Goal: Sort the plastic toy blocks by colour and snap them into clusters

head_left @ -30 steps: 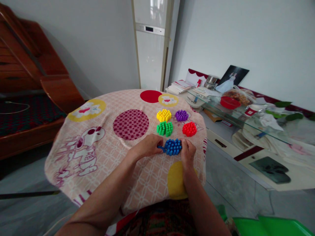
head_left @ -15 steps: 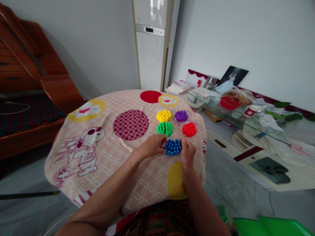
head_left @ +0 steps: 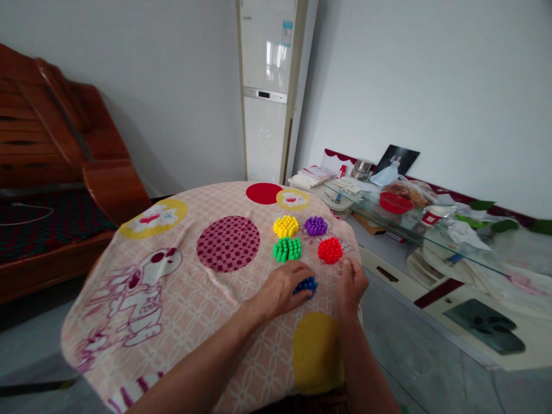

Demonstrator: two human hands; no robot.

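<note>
My left hand (head_left: 287, 286) is wrapped around a blue bunch of small round-headed pieces (head_left: 307, 284), covering its left part. To the right, my right hand (head_left: 354, 280) is closed with its fingers curled, just below a red bunch (head_left: 330, 250) of like pieces. Whether anything sits inside those fingers is hidden. A green bunch (head_left: 287, 249) lies just beyond my left hand. Behind it stands a yellow bunch (head_left: 285, 226), and a purple bunch (head_left: 316, 225) is to the right of the yellow one.
A patterned cloth (head_left: 233, 310) covers the table. Along the right side runs a low cabinet with a glass shelf (head_left: 414, 227), holding a red bowl (head_left: 395, 202), papers and bags. A wooden bench (head_left: 107, 184) stands at the left, and a tall white air conditioner (head_left: 265, 138) at the back.
My right hand has left the blue bunch and moved right, near the red one. My left hand has come over the blue bunch and now covers more of it. The view has tilted up.
</note>
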